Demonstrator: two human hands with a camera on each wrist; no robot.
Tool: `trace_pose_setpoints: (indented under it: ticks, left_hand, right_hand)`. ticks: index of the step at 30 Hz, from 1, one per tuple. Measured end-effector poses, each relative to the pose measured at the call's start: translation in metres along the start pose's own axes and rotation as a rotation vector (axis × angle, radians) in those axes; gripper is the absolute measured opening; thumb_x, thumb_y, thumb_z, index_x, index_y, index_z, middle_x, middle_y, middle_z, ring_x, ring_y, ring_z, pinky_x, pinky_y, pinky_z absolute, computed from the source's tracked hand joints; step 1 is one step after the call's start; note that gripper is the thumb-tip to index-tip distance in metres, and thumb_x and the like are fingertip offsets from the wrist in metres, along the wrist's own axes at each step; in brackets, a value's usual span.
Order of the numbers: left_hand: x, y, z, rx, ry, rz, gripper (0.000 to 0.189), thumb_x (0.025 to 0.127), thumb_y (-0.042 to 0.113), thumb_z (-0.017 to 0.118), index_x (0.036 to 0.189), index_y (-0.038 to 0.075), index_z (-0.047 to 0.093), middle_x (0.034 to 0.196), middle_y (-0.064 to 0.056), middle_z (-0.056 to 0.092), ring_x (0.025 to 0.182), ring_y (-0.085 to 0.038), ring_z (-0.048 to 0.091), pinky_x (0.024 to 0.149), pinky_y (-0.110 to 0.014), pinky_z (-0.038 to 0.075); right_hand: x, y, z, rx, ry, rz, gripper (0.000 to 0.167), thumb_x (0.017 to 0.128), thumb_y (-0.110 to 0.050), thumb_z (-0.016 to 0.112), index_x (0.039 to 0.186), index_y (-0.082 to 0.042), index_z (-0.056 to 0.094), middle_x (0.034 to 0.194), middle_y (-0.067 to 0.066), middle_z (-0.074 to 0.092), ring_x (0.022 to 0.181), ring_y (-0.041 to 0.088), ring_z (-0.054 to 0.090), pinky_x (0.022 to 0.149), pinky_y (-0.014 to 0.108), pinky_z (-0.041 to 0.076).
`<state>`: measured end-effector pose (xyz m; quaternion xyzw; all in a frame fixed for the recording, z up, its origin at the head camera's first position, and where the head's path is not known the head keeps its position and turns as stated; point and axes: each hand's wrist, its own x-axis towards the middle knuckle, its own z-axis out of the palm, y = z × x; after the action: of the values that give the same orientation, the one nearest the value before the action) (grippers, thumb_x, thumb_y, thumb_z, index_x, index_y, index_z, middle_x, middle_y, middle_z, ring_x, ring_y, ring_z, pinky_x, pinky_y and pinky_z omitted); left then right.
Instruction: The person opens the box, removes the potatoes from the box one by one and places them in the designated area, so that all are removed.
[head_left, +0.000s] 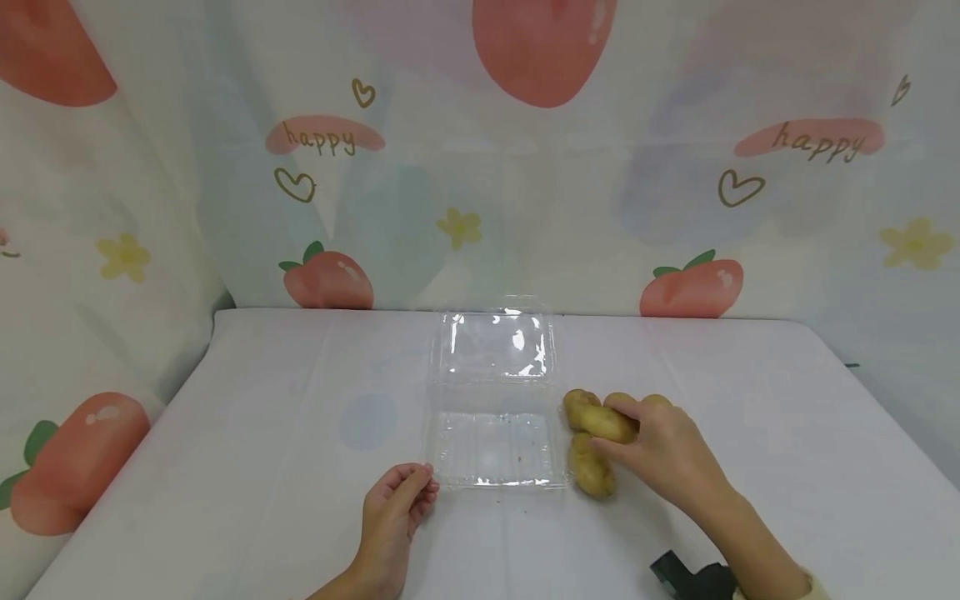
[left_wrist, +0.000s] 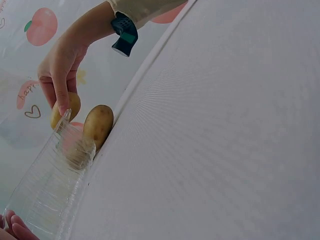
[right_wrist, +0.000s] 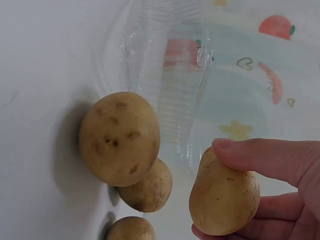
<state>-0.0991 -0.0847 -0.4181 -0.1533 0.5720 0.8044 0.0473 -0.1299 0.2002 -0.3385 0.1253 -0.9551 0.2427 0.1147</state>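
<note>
My right hand (head_left: 671, 454) pinches a potato (head_left: 609, 423) between thumb and fingers. In the right wrist view this held potato (right_wrist: 225, 197) is lifted off the table. Several other potatoes lie under and around the hand, one nearer the front (head_left: 592, 471) and one farther back (head_left: 579, 404). To their left stands a clear plastic clamshell box (head_left: 491, 454) with its lid (head_left: 495, 346) folded back. Thumb and fingers of my left hand (head_left: 397, 508) pinch the box's front left corner. No potato shows inside the box.
A white cloth covers the table (head_left: 285, 433). Behind it hangs a printed curtain (head_left: 525, 192) with peaches and hearts, close to the table's back edge. A dark device (head_left: 697, 577) is on my right wrist. Small dark specks lie by the box's front edge.
</note>
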Motion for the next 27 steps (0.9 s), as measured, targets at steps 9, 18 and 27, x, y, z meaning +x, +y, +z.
trace_pose_setpoints:
  ticks: [9, 18, 27]
  left_hand:
    - [-0.001, 0.000, 0.000, -0.003, -0.009, 0.007, 0.020, 0.088, 0.017, 0.060, 0.095, 0.000, 0.053, 0.083, -0.007, 0.057, 0.074, -0.013, 0.054, 0.068, -0.021, 0.047]
    - [0.000, 0.001, 0.001, -0.003, -0.009, 0.005, 0.020, 0.088, 0.017, 0.060, 0.095, -0.001, 0.053, 0.083, -0.007, 0.057, 0.075, -0.014, 0.054, 0.068, -0.021, 0.047]
    - [-0.001, 0.000, 0.000, -0.009, -0.006, 0.009, 0.018, 0.088, 0.015, 0.060, 0.094, -0.001, 0.053, 0.083, -0.006, 0.057, 0.075, -0.014, 0.054, 0.069, -0.022, 0.047]
  right_hand:
    - [-0.005, 0.008, 0.000, 0.004, -0.042, 0.099, 0.048, 0.070, -0.024, 0.078, 0.107, 0.005, 0.064, 0.073, 0.002, 0.055, 0.061, 0.014, 0.045, 0.048, 0.023, 0.040]
    - [-0.006, 0.013, -0.001, -0.031, -0.045, 0.128, 0.056, 0.070, -0.027, 0.078, 0.109, 0.010, 0.061, 0.085, 0.013, 0.065, 0.066, 0.017, 0.051, 0.053, 0.027, 0.042]
    - [-0.005, 0.018, 0.000, -0.029, -0.118, 0.184, 0.064, 0.070, -0.033, 0.078, 0.109, 0.014, 0.059, 0.092, 0.019, 0.064, 0.072, 0.019, 0.052, 0.056, 0.030, 0.043]
